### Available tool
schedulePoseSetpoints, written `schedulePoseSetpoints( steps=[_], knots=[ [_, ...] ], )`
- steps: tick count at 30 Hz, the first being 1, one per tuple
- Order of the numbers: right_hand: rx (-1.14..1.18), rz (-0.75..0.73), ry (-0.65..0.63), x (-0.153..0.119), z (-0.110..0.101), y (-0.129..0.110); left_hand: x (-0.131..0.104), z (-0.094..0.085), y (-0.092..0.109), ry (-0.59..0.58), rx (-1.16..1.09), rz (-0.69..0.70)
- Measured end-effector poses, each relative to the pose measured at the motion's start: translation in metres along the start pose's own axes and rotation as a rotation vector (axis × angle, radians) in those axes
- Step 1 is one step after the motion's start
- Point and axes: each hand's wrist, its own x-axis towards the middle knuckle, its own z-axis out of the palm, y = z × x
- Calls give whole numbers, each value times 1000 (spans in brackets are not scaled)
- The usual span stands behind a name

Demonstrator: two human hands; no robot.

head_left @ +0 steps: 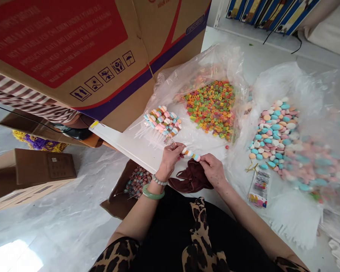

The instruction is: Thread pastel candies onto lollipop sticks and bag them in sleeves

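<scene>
A candy skewer (190, 154) with white, orange, pink and blue pieces stretches between my two hands. The closed fingers of my left hand (172, 154) pinch its left end. At the other end, my right hand (212, 169) grips the tip between thumb and fingers. A small clear printed wrapper (168, 141) shows just past my left fingertips; whether I hold it too is unclear. Beyond it lies a pile of finished candy skewers (163, 120), their white sticks pointing left. A dark brown cloth (191, 176) is bunched on the white table (124, 145) below my hands.
Plastic bags hold ring gummies (211, 109) and pastel candies (272, 134). At right lie a stack of printed wrappers (260, 189) and white sticks (294, 217). A large carton (136, 102) stands at back left; an open box of wrapped sweets (117, 196) sits below the table edge.
</scene>
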Motion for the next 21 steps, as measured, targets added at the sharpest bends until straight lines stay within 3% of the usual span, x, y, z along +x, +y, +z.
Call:
schedulePoseSetpoints(
  steps=[3,7,12,15,21],
  knots=[
    [-86,-76,-6,-4,1,-2,-2,-1,-3,30,15,18],
    [-58,-57,7,-8,13,-9,-7,5,-16,172,-40,58],
    [94,74,14,-4,22,-16,-7,8,-28,305,-377,-63],
    [147,141,30,-4,21,-14,-9,6,-27,292,-499,-103],
    [201,225,30,-8,23,-11,-18,12,-24,260,-517,-139]
  ],
)
